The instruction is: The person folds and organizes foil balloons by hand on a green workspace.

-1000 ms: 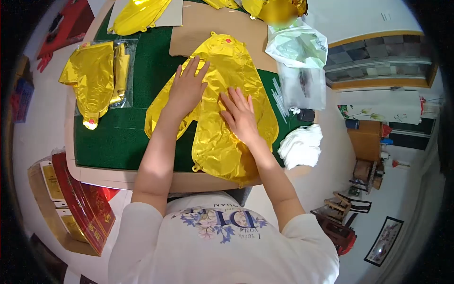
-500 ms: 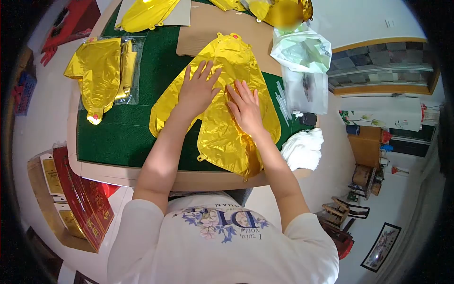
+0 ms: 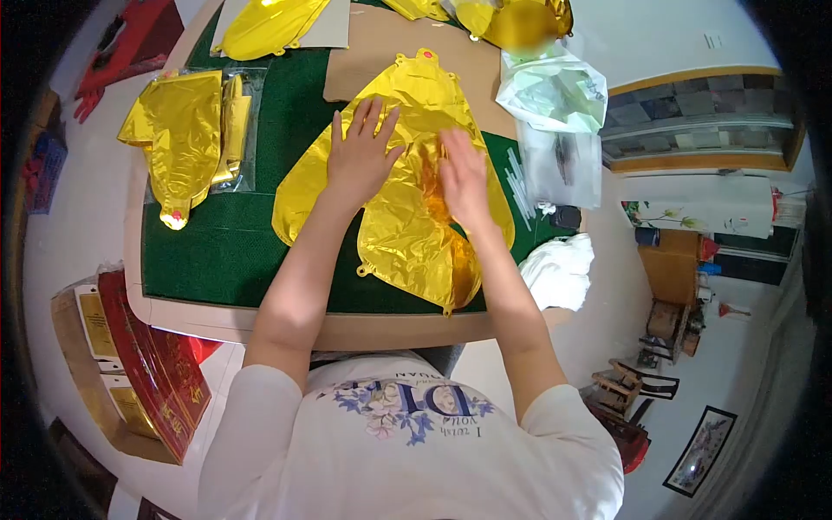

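A flat gold foil balloon (image 3: 407, 247) with small tabs on its edges and a red spot at its far end lies spread over the green table mat. My left hand (image 3: 360, 165) rests palm down on its upper left part, fingers stretched and spread. On the balloon's right side is my right hand (image 3: 465, 178), its fingers extended and slightly blurred. Creased, shiny orange-gold foil shows beside and below that hand. Left of the balloon, another folded gold foil balloon (image 3: 186, 121) lies on a clear plastic bag.
More gold foil pieces (image 3: 269, 26) lie along the far edge, near a cardboard sheet (image 3: 373, 52). To the right are clear straws (image 3: 518, 186), a plastic bag (image 3: 555, 95), a small black object (image 3: 565, 217) and white cloth (image 3: 559, 273). A red box (image 3: 156, 364) stands at lower left.
My right hand has moved slightly up and right across the foil. My left hand has shifted slightly up, and the balloon has slid a little away from me.
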{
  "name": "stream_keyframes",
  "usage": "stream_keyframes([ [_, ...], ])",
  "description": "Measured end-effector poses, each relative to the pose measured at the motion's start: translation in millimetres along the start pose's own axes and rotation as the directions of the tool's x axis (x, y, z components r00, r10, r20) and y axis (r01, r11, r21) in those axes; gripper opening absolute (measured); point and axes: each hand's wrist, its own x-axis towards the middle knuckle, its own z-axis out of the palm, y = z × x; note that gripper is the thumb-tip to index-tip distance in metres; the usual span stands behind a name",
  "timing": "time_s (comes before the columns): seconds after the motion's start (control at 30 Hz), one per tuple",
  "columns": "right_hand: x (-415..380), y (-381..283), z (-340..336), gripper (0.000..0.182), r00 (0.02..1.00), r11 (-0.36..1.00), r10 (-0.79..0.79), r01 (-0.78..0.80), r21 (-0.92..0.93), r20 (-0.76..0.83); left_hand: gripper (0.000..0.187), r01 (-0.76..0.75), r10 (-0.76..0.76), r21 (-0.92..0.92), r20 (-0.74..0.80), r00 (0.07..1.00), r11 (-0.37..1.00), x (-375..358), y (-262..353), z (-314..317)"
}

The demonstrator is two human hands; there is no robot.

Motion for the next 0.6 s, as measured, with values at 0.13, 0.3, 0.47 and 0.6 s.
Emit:
stream_keyframes([
  [0.13,-16.4,33.0,-19.6,0.042,0.985,0.987,0.134,-0.123,0.104,-0.108,0.06,0.017,-0.018,-0.012,-0.028,0.999,1.0,-0.2,0.5,-3.3],
  [0.3,-29.5,61.4,-17.1,0.043,0.986,0.987,0.161,-0.16,0.011,-0.038,0.059,-0.003,0.003,-0.004,-0.009,1.0,1.0,-2.4,3.5,-2.8],
  [0.47,-28.3,61.9,-15.1,0.044,0.989,0.989,0.136,-0.139,-0.046,-0.057,0.057,-0.093,0.092,0.012,0.073,0.993,0.996,-8.7,21.1,-7.7],
  [0.6,-30.7,54.4,-22.8,0.042,0.987,0.993,0.115,-0.116,-0.006,-0.111,0.057,-0.203,0.197,0.024,0.161,0.967,0.979,-15.0,31.4,-2.5],
])
